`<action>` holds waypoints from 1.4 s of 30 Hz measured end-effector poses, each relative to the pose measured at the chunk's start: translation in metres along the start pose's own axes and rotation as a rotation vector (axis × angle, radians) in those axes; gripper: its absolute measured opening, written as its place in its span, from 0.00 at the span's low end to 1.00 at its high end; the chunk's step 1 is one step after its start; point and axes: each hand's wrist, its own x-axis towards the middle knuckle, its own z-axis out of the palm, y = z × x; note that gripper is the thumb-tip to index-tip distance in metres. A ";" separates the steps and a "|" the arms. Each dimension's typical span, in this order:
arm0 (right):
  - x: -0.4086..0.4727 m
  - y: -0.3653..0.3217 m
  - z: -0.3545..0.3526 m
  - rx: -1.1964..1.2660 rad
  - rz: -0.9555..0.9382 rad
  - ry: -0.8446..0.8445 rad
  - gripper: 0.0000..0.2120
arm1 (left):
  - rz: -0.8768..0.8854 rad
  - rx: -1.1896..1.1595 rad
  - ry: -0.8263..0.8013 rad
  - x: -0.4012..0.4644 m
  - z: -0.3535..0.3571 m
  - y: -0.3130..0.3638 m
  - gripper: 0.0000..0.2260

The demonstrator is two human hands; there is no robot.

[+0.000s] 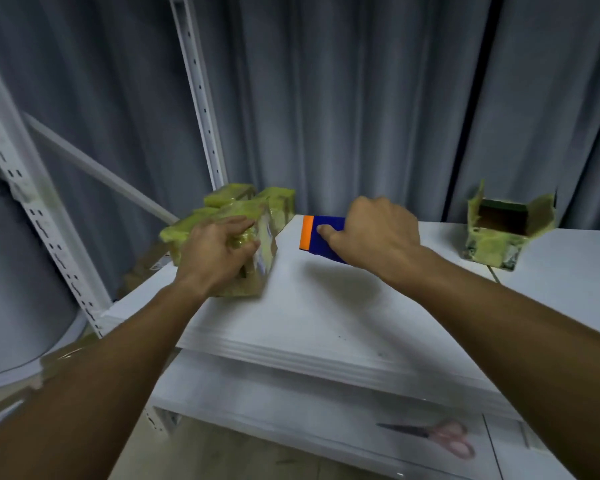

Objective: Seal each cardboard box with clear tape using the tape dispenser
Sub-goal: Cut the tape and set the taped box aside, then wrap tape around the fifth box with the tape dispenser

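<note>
Grey curtains point(361, 98) fill the backdrop from ten to two o'clock, with a white slotted shelving rack point(49, 230) slanting across the nine o'clock side. Below them the white table point(326, 313) spreads over the centre, and a lower white shelf point(291, 403) sits beneath it toward six o'clock. At about ten o'clock from the table's middle, a cluster of cardboard boxes wrapped in yellowish tape point(243, 206) stands at the table's far left corner, blurred and packed close together. The nearest box point(264, 251) is under the left hand point(215, 258), whose fingers curl over its top and near face, gripping it. At two o'clock, well apart from the cluster, an open cardboard box point(503, 233) stands with its flaps raised and its dark inside showing. Between the two, at twelve o'clock near the far edge of the table, the blue tape dispenser with an orange end point(317, 237) is held by the right hand point(378, 233), the thumb pressed on its blue side and the fingers wrapped round its hidden part. On the lower shelf at five o'clock lie pink-handled scissors point(437, 438), blurred, blades pointing toward nine o'clock.
</note>
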 end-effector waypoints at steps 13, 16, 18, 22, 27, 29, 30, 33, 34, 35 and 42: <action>0.037 -0.037 0.050 0.045 0.008 -0.064 0.25 | 0.035 0.130 -0.057 0.048 0.031 -0.064 0.26; 0.037 -0.036 0.054 0.045 0.006 -0.086 0.26 | 0.041 0.147 -0.053 0.048 0.028 -0.053 0.19; 0.035 -0.035 0.053 0.056 0.007 -0.086 0.26 | 0.049 0.196 -0.043 0.049 0.025 -0.048 0.19; 0.029 -0.027 0.046 0.064 0.010 -0.086 0.26 | 0.034 0.387 -0.133 0.052 0.018 -0.036 0.21; 0.018 0.002 0.022 0.043 0.023 -0.050 0.21 | 0.108 0.431 -0.149 0.051 0.014 0.006 0.16; 0.010 0.021 0.008 0.015 0.046 -0.025 0.19 | 0.123 0.437 -0.199 0.051 0.020 0.034 0.13; 0.007 0.030 0.002 0.004 0.061 -0.014 0.20 | 0.129 0.453 -0.237 0.051 0.024 0.048 0.13; -0.007 0.067 -0.019 -0.034 0.107 0.021 0.21 | 0.218 0.494 -0.316 0.047 0.046 0.101 0.17; -0.013 0.078 -0.025 -0.047 0.122 0.026 0.21 | 0.243 0.491 -0.333 0.044 0.053 0.118 0.18; -0.019 0.089 -0.031 -0.065 0.135 0.030 0.21 | 0.262 0.481 -0.349 0.041 0.060 0.134 0.18; -0.065 0.188 -0.073 -0.122 0.249 0.070 0.20 | 0.390 0.319 -0.409 0.018 0.131 0.255 0.18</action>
